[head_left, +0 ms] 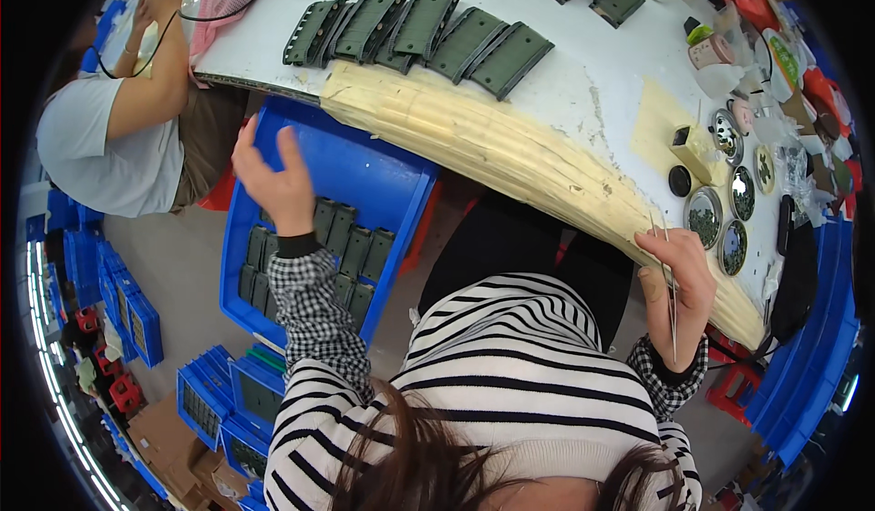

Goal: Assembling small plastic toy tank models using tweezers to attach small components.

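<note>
My left hand [275,183] is over the blue plastic bin [401,169] beside the table, its thumb and fingers apart and nothing seen in it. Rows of dark green rectangular pieces [355,254] lie in the bin, partly hidden by my left forearm. At the table's near right edge, my right hand [684,269] is closed around thin metal tweezers [674,315], which lie along the palm with the tips pointing away from me. On the tabletop, several dark green rectangular panels [424,26] rest side by side in an overlapping row.
Yellowish tape [492,146] covers the table's front edge. Round dishes of small parts [704,217] and a small yellow box [690,154] stand at the right. More green panels [617,3] lie farther back. Another person [137,137] sits at left; blue bins [202,397] stack below.
</note>
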Demonstrator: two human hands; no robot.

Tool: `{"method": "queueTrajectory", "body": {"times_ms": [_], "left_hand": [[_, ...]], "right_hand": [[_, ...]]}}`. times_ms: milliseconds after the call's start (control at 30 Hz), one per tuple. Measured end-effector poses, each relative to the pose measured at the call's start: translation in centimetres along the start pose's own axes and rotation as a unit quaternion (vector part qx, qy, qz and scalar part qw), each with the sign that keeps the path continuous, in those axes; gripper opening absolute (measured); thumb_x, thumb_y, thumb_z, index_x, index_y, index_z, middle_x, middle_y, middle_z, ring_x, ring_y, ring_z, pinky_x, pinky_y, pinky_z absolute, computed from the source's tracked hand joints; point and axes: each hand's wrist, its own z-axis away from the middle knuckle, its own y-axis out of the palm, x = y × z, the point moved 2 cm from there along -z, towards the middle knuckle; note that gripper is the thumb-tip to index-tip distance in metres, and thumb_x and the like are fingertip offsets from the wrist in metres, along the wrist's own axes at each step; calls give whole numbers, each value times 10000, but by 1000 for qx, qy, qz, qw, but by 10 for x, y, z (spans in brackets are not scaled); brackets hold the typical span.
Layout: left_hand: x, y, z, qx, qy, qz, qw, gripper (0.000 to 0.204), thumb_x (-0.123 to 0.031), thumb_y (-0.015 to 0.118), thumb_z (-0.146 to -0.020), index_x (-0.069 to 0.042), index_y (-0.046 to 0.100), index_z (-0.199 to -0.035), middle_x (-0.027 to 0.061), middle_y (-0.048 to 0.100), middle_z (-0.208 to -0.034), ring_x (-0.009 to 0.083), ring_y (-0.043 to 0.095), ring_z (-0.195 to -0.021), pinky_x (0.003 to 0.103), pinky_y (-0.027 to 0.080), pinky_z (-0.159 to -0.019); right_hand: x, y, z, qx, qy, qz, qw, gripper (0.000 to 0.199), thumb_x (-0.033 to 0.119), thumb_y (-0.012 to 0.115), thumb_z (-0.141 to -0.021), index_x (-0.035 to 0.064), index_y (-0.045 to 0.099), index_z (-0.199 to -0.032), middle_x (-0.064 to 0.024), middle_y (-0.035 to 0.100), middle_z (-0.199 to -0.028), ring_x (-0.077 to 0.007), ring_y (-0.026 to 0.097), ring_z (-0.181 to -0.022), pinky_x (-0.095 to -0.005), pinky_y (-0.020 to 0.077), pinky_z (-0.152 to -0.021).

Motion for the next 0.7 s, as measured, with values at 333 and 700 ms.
{"method": "queueTrajectory", "body": {"times_ms": [333, 700], "left_hand": [[-158, 92, -49, 108, 140, -59, 983, 367, -321, 723, -843, -66, 663, -1101, 111, 655, -984, 319, 576, -934, 443, 444, -846], [-154, 99, -65, 193, 152, -43, 968, 211, -170, 754, -783, -81, 643, -940, 118, 625, -1005, 313, 596, -926, 403, 455, -802]], "right_hand": [[-5, -15, 13, -19, -2, -4, 1000, 278, 120, 758, -795, -4, 687, -1033, -146, 638, -915, -322, 572, -870, -371, 460, -808], [-17, -22, 9, -26, -3, -26, 999, 281, 40, 753, -763, -2, 686, -1033, -144, 631, -903, -319, 570, -865, -370, 460, -805]]}}
